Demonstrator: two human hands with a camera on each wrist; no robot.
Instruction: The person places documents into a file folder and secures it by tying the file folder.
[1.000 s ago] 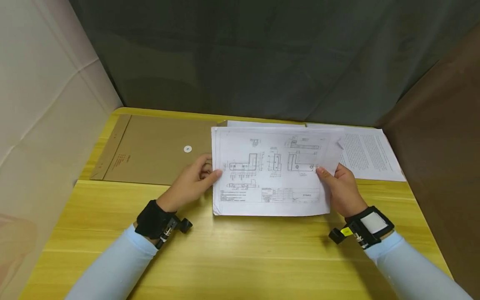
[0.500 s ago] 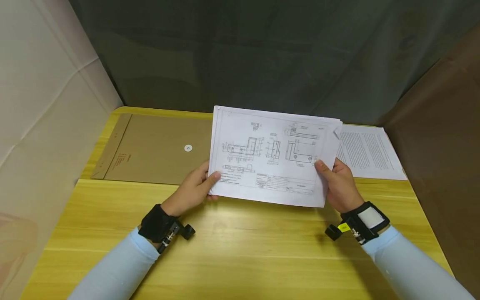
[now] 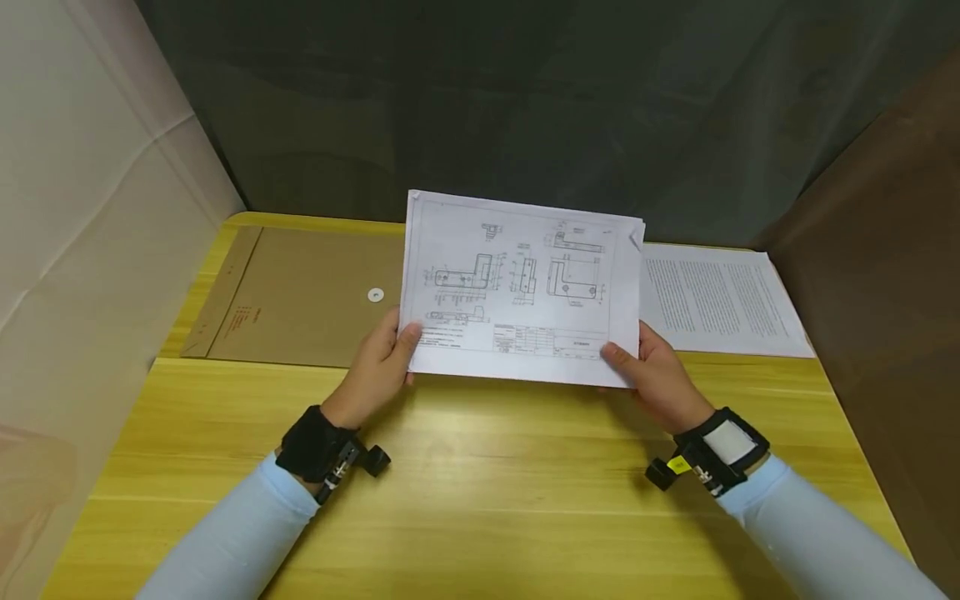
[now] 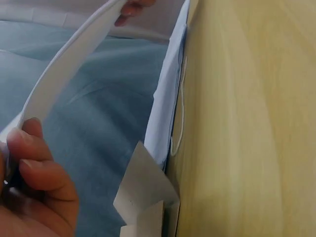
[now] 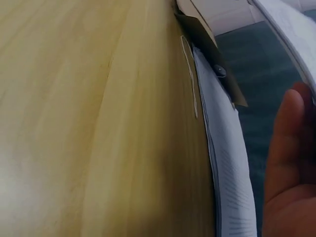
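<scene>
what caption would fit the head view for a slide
Both hands, left hand and right hand, hold a drawing sheet above the table, envelope behind.

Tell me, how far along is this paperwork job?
Done: the sheaf of drawings is gathered and off the table. In hand: left hand and right hand grip its lower corners. Left, I'd guess: the text page and the kraft envelope lie untouched.

Light-blue sleeves (image 3: 240, 525), black wrist straps (image 3: 311, 442)
</scene>
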